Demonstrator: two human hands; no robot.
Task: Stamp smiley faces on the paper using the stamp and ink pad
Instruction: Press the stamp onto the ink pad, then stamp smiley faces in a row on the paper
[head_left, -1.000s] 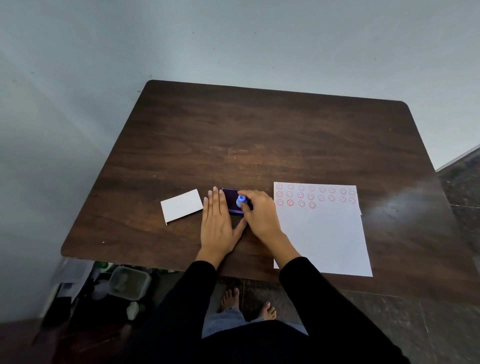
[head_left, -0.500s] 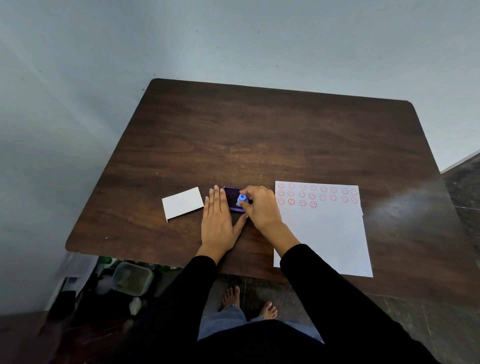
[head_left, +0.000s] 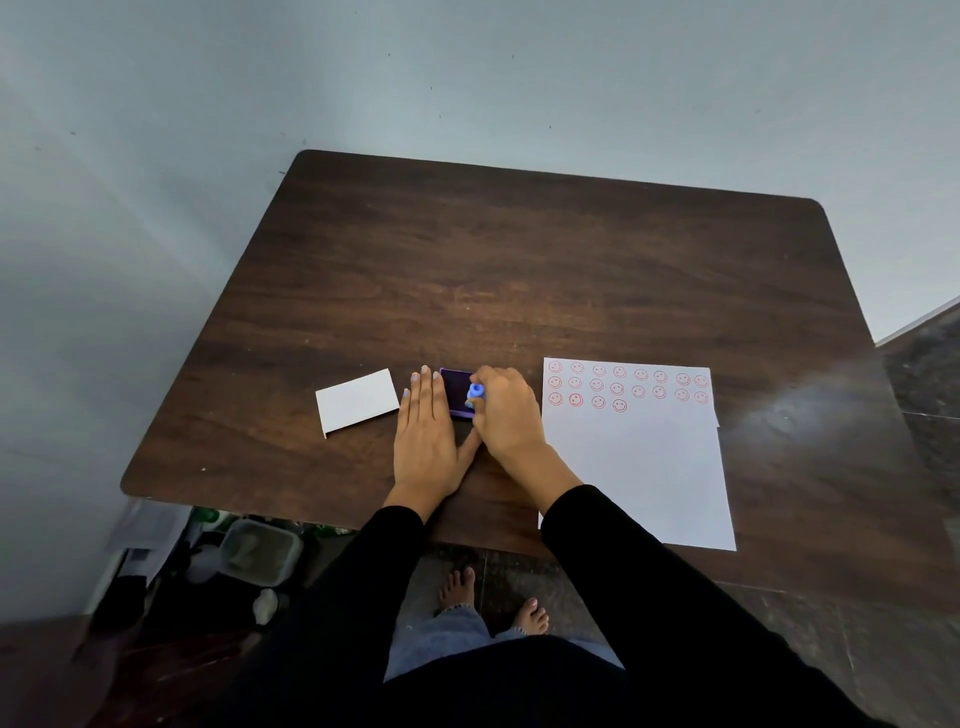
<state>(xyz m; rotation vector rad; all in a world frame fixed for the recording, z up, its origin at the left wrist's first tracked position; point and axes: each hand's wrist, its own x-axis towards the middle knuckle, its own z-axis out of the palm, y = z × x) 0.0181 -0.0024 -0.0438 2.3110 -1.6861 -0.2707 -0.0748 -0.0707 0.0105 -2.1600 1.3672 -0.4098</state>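
Dark wood-grain table (head_left: 519, 270), rounded corners, faint sheen at its right side. On it, toward the near right, the paper (head_left: 639, 467): white, matte, flat, long axis running away from the person. Two full rows of red smiley prints (head_left: 618, 387) along its far edge, a third row begun with four; lower part bare.

Small white card (head_left: 358, 401) lies near the left, slightly skewed, one edge apparently folded down.

Left hand (head_left: 426, 441) flat on the table, fingers straight and together, touching the left side of the ink pad (head_left: 457, 395), a small dark purple square with a lighter rim. It looks like a steadying brace.

Right hand (head_left: 504, 415) closed round the stamp (head_left: 475, 391): small, light blue, knob-topped, held upright on the pad. Judged to be inking.

Key relation: the paper lies just right of the right hand, the open slot in row three beside the fourth print. Right hand nearer; a short carry rightward should suffice.
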